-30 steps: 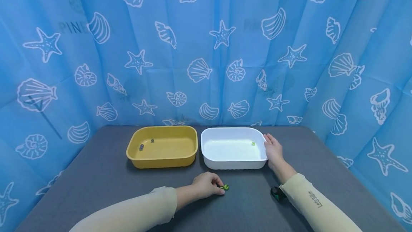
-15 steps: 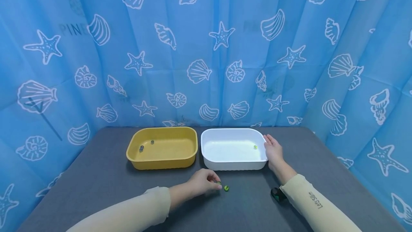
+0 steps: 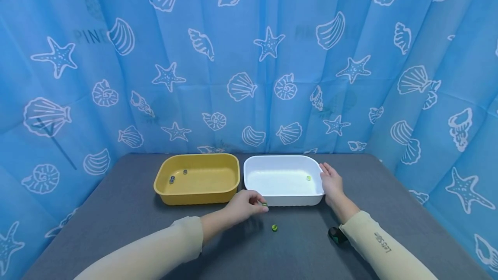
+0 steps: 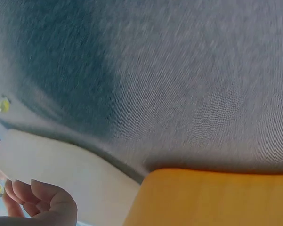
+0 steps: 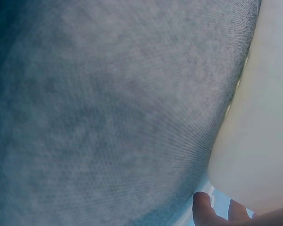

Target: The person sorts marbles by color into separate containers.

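My left hand (image 3: 246, 204) pinches a small green marble (image 3: 265, 205) between thumb and fingertips, in front of the white basin's near left corner. Low in the left wrist view, the curled fingers (image 4: 49, 197) show beside that marble. A second green marble (image 3: 274, 227) lies on the grey cloth. My right hand (image 3: 332, 184) rests against the right side of the white basin (image 3: 283, 201), its fingers mostly straight. In the right wrist view two fingertips (image 5: 201, 203) reach the basin's lower end. A yellow-green marble (image 3: 308, 178) sits inside the white basin.
To the left stands a yellow basin (image 3: 196, 198) with several dark marbles (image 3: 172, 179) inside. A black object (image 3: 336, 235) with some green lies beside the right forearm. Behind the grey-covered table (image 3: 113, 211) hangs a blue curtain (image 3: 249, 111) with a shell print.
My left hand has lifted one marble off the cloth and moved up towards the white basin. The marble inside that basin rolled slightly right and stopped. My right hand stays put.
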`<action>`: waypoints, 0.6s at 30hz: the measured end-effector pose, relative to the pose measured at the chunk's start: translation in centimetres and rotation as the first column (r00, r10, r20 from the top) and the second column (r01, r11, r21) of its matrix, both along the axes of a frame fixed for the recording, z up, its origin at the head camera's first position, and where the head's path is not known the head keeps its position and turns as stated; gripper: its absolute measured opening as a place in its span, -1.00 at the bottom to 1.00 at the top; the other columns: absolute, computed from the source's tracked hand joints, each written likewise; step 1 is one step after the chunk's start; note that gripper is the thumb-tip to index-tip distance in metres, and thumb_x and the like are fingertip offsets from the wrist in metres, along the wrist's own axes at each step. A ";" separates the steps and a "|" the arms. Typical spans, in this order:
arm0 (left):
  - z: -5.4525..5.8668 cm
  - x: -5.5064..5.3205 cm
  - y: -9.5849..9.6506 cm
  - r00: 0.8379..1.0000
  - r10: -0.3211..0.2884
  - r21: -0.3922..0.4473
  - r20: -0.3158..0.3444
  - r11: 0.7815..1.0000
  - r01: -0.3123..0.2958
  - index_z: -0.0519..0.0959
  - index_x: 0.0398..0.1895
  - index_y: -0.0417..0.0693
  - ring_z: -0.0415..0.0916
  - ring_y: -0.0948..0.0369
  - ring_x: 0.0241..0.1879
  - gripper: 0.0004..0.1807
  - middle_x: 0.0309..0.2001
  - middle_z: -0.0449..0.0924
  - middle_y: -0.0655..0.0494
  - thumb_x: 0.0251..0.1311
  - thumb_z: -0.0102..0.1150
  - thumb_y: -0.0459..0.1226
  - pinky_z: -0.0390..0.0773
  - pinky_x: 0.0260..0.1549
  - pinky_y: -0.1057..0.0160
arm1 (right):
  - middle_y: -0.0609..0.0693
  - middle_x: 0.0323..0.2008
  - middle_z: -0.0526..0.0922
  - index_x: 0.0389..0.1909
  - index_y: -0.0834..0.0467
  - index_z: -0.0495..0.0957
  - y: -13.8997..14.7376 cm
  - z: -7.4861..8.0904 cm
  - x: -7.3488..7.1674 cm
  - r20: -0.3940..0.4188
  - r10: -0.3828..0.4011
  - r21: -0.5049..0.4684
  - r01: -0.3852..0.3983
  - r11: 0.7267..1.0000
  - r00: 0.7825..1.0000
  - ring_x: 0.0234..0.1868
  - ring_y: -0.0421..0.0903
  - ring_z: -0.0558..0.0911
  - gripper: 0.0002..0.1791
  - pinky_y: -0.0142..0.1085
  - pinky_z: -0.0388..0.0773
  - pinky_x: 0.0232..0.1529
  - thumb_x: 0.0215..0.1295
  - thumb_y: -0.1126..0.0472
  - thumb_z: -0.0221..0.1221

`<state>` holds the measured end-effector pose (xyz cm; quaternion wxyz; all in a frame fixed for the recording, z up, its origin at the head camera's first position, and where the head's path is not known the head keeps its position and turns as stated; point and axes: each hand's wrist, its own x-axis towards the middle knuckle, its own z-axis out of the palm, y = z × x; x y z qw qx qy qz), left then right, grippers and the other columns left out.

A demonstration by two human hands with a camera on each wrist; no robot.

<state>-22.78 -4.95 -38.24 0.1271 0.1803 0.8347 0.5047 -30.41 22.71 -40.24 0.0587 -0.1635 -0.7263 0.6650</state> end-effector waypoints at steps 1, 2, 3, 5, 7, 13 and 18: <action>0.2 -0.1 0.0 1.000 0.002 0.007 -0.007 1.000 -0.002 0.65 -0.25 -0.19 0.33 0.25 -0.44 -0.86 -0.48 0.43 0.14 0.18 0.32 -0.30 0.34 -0.48 0.34 | 0.17 0.50 0.02 0.53 0.24 -0.16 0.0 0.1 0.1 -0.002 -0.001 0.002 0.001 1.000 1.000 0.49 0.04 0.04 -0.43 -0.14 0.05 0.42 0.56 0.34 -0.33; 0.3 -0.2 0.1 1.000 0.005 0.013 -0.015 1.000 -0.005 0.64 -0.25 -0.20 0.33 0.25 -0.44 -0.86 -0.47 0.44 0.14 0.19 0.31 -0.31 0.35 -0.48 0.34 | 0.17 0.49 0.02 0.53 0.24 -0.16 -0.1 0.1 0.1 -0.004 -0.003 0.005 0.003 1.000 1.000 0.49 0.04 0.04 -0.43 -0.14 0.05 0.42 0.56 0.34 -0.33; 0.5 -0.2 0.2 1.000 0.008 0.019 -0.021 1.000 -0.007 0.64 -0.24 -0.21 0.33 0.25 -0.44 -0.86 -0.47 0.44 0.14 0.19 0.31 -0.32 0.35 -0.48 0.34 | 0.17 0.49 0.02 0.53 0.24 -0.16 0.0 0.0 0.0 -0.006 -0.004 0.010 0.004 1.000 1.000 0.49 0.04 0.04 -0.43 -0.14 0.05 0.42 0.56 0.34 -0.33; 0.7 -0.4 0.3 0.999 0.014 0.025 -0.035 1.000 -0.013 0.64 -0.24 -0.22 0.33 0.25 -0.44 -0.86 -0.47 0.45 0.14 0.20 0.30 -0.32 0.36 -0.48 0.34 | 0.17 0.50 0.02 0.53 0.24 -0.16 0.1 -0.3 -0.3 -0.003 -0.008 0.016 0.008 1.000 1.000 0.49 0.04 0.04 -0.43 -0.13 0.05 0.42 0.56 0.34 -0.34; 0.8 -0.6 0.5 0.999 0.023 0.026 -0.046 0.999 -0.022 0.64 -0.23 -0.22 0.34 0.25 -0.44 -0.86 -0.47 0.45 0.14 0.20 0.30 -0.32 0.36 -0.47 0.35 | 0.14 0.50 0.04 0.53 0.21 -0.15 0.4 -1.1 -1.1 0.003 -0.017 0.031 0.017 0.999 1.000 0.48 0.02 0.05 -0.43 -0.12 0.06 0.42 0.57 0.32 -0.34; 1.4 -1.3 1.0 0.997 0.047 0.018 -0.064 0.999 -0.046 0.64 -0.21 -0.21 0.34 0.24 -0.43 -0.84 -0.46 0.45 0.13 0.20 0.30 -0.31 0.37 -0.47 0.35 | 0.12 0.49 0.05 0.54 0.19 -0.15 1.0 -2.6 -2.4 0.000 -0.030 0.058 0.029 0.998 1.000 0.48 0.02 0.07 -0.43 -0.09 0.09 0.41 0.57 0.30 -0.34; 1.9 -2.0 1.5 0.994 0.058 0.003 -0.090 0.998 -0.058 0.64 -0.22 -0.20 0.34 0.24 -0.43 -0.85 -0.47 0.44 0.13 0.21 0.30 -0.30 0.34 -0.49 0.36 | 0.15 0.50 0.02 0.53 0.22 -0.17 0.2 -0.5 -0.6 0.013 -0.010 0.026 0.009 1.000 1.000 0.49 0.03 0.04 -0.43 -0.12 0.07 0.41 0.57 0.33 -0.34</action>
